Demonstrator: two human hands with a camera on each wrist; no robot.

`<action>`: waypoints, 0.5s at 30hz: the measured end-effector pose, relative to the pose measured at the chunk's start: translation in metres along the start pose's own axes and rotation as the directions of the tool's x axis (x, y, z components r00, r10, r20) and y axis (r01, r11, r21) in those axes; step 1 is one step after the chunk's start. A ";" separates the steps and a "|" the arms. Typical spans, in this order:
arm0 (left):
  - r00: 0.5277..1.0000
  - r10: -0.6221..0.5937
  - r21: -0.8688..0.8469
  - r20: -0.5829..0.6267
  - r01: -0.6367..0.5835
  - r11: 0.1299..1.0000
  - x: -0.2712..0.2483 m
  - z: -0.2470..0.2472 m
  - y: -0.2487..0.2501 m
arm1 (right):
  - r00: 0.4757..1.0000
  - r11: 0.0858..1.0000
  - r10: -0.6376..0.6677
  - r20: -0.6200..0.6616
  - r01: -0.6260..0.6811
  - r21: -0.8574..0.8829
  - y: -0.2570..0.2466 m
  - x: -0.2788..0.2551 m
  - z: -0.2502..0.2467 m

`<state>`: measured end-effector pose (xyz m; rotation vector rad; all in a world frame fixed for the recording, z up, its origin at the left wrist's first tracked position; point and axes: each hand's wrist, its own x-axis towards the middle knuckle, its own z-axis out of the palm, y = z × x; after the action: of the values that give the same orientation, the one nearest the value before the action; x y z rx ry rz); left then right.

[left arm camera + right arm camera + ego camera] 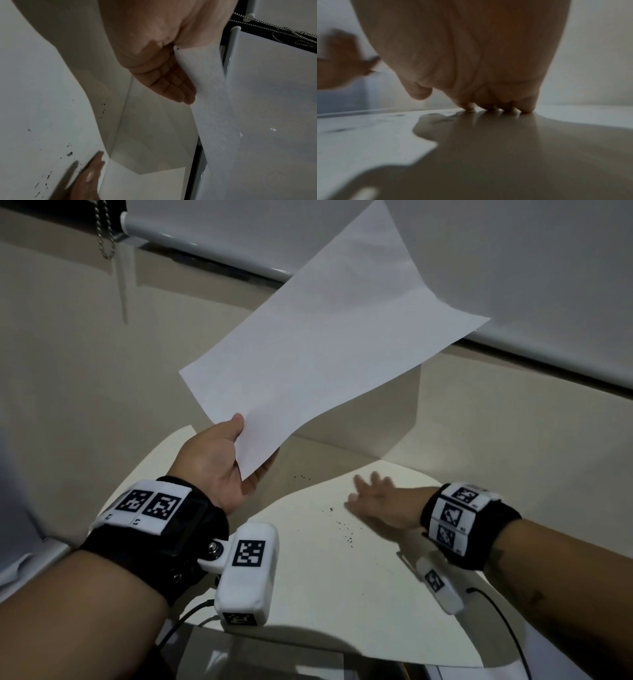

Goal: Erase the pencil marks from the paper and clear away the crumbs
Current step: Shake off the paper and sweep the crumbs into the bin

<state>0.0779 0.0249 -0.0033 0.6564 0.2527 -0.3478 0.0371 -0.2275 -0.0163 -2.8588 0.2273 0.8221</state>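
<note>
A: From the head view, the left hand (224,463) pinches the paper (329,337) at its near corner, thumb on top, fingers beneath. The sheet is lifted clear of the table (342,594) and slopes up and away. It looks light and floppy, so a corner hold lets it sag; an edge hold seems safer against creasing.

B: And the right hand (376,501)?

A: Flat, fingers spread, holding nothing, low over the table beside the crumbs (344,529). The crumbs lie just left of it, well below the paper.

B: The left wrist view?

A: The fingers (171,83) lie straight under the paper (214,108), thumb pressing from the far side. Crumbs (69,153) dot the table, with the right hand (89,180) blurred next to them.

B: The right wrist view?

A: The fingertips (527,108) touch the table (368,142), fingers extended and empty. The crumbs look tiny and loose; a light sweep would probably shift them.
</note>
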 end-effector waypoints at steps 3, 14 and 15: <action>1.000 -0.015 -0.008 0.015 0.016 1.000 0.002 0.000 -0.001 | 0.958 0.946 -0.282 0.055 0.269 0.179 -0.012 -0.022 0.007; 0.999 -0.013 -0.003 0.030 0.013 1.000 0.000 0.003 0.001 | 0.996 0.988 0.031 0.079 -0.018 -0.152 -0.012 -0.021 0.015; 0.999 -0.016 -0.008 0.033 0.016 1.000 0.000 0.003 0.001 | 0.991 0.994 -0.054 0.124 0.065 -0.089 -0.020 -0.034 0.015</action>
<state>0.0788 0.0242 -0.0006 0.6398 0.2281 -0.3726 0.0048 -0.2019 -0.0086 -2.8710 0.0906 1.0157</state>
